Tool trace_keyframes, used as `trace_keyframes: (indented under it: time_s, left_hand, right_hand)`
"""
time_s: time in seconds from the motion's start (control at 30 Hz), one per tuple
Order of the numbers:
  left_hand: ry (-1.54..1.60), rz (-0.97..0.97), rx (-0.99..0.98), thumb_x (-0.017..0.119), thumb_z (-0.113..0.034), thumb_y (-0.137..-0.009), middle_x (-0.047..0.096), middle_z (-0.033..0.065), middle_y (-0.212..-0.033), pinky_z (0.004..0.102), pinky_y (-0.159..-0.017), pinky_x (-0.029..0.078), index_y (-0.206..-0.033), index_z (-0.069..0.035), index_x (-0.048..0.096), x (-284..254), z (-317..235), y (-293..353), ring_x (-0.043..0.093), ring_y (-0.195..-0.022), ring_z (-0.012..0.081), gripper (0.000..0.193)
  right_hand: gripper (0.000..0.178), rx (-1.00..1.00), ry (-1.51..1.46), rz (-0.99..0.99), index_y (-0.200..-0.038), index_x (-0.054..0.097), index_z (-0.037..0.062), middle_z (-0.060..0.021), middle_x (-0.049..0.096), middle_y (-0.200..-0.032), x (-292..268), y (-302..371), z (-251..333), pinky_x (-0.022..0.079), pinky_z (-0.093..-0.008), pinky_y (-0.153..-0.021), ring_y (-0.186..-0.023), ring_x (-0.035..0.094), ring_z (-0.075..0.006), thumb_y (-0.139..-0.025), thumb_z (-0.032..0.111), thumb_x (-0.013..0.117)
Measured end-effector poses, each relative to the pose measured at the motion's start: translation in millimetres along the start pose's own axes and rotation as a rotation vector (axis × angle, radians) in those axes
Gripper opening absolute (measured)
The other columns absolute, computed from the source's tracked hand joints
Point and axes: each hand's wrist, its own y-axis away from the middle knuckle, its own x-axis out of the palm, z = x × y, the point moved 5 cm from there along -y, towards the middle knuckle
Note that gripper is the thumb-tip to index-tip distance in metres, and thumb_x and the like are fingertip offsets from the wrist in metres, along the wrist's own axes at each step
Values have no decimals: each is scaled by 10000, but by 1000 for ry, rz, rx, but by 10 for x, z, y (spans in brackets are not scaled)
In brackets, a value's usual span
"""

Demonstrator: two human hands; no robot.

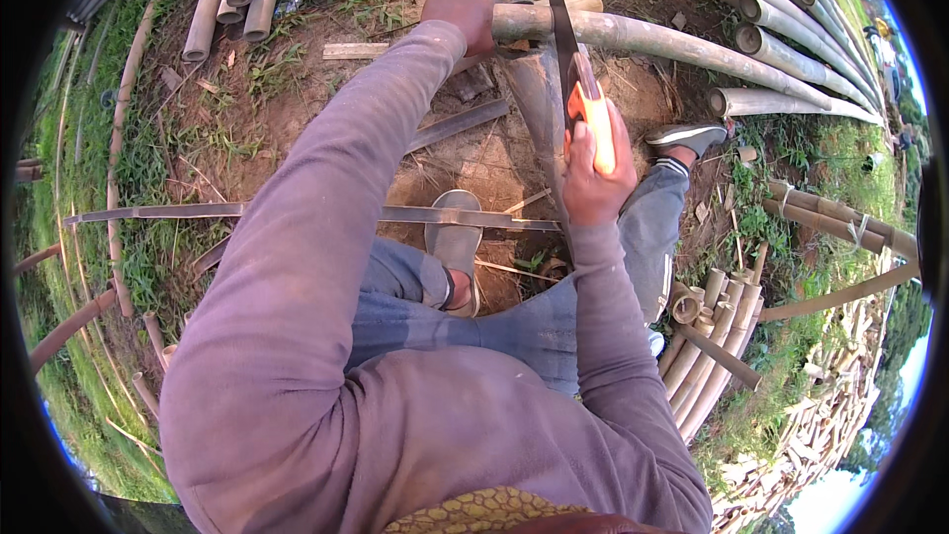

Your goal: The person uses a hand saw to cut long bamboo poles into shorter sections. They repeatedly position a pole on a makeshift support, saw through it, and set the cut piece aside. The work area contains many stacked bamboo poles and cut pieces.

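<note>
A long bamboo pole (643,37) runs from the top centre out to the right. My left hand (461,20) is closed around its left end. In my right hand (601,166) is the orange handle of a handsaw (560,15), gripped with the fingers wrapped round it. The dark blade crosses the pole just right of my left hand, its tip pointing away from me. Whether the teeth have cut into the bamboo cannot be made out. Under the pole lies a dark, worn beam (535,104) that slopes toward me.
Several cut bamboo poles (781,51) lie at the far right, and more (265,0) at the far left. A bundle of short bamboo pieces (714,336) sits by my right leg. A long flat strip (415,215) crosses the ground over my left shoe (454,237).
</note>
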Motion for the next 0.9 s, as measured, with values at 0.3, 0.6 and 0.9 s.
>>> trace_keyframes:
  time_s: [0.3,0.6,0.9]
  left_hand:
    - [5,4,-46,807,-327,-856,789,175,-1194,466,-976,611,-1283,-73,696,-33,126,70,760,-1145,348,509]
    - [31,8,-1,826,-451,-846,774,186,-1190,510,-955,606,-1309,-115,671,-41,-6,-78,758,-1101,394,592]
    - [0,87,-30,818,-452,-849,770,178,-1238,518,-991,596,-1334,-98,667,-43,105,-49,748,-1147,381,620]
  right_hand:
    - [514,317,-188,68,-1494,522,-132,-244,710,-1361,-284,715,128,579,-375,-1016,-1192,731,-280,-1040,52,677]
    - [450,248,-161,37,-1422,598,-102,-198,750,-1235,32,-14,-171,586,-349,-907,-1044,731,-206,-1049,122,710]
    - [562,264,-109,102,-1480,503,-169,-294,682,-1383,-769,1281,202,590,-426,-1039,-1242,717,-341,-1066,176,663]
